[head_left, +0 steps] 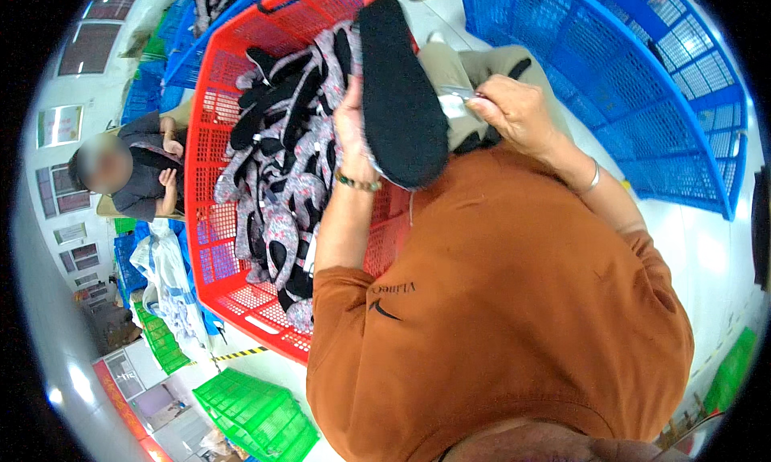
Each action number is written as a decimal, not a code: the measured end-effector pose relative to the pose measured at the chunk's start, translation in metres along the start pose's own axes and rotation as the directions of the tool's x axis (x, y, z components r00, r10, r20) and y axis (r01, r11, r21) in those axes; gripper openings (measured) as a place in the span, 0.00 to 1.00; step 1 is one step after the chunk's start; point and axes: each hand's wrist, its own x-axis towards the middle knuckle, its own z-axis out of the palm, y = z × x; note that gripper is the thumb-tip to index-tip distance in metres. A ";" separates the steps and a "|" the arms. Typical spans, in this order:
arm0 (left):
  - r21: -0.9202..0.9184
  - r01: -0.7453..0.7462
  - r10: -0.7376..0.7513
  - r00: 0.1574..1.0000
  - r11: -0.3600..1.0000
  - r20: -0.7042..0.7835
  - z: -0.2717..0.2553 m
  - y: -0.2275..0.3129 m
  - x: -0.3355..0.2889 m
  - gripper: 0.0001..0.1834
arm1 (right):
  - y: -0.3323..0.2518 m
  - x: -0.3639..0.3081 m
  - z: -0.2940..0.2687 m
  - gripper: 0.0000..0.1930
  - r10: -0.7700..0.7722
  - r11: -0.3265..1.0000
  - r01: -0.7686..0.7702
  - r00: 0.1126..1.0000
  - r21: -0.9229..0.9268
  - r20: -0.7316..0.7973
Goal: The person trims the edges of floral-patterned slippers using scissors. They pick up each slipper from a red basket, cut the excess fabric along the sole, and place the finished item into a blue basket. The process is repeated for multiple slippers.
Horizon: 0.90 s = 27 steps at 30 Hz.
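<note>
Head view: black-soled slipper point(401, 101) at 12 o'clock of picture, sole facing camera. Left hand point(350, 129) at slipper's 9 o'clock, fingers clamped on its edge, partly hidden behind it. Right hand point(520, 115) at slipper's 3 o'clock, fingers pinched on small shiny tool point(455, 92), exact kind not clear; if tool touches slipper, I cannot tell. Red basket point(210, 221) at 10 o'clock, patterned pile point(281, 165) inside. Blue crate point(610, 85) at 2 o'clock.

The left hand point(350, 123) grips, pointing upward; the right hand point(518, 115) curls closed.
</note>
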 end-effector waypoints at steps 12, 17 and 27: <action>0.692 -0.099 0.092 0.995 0.715 0.047 0.058 0.135 0.078 0.22 | 0.019 0.002 -0.018 0.13 0.190 0.981 -0.185 0.978 0.066 -0.084; 0.334 -0.672 0.746 0.635 0.661 -0.199 0.072 0.281 0.113 0.13 | 0.018 -0.003 -0.018 0.12 0.147 0.985 -0.139 0.986 0.103 -0.074; 0.953 0.294 0.619 0.736 0.074 -0.275 -0.213 0.149 -0.003 0.08 | 0.019 -0.011 -0.001 0.10 0.195 0.967 -0.205 0.978 0.153 0.075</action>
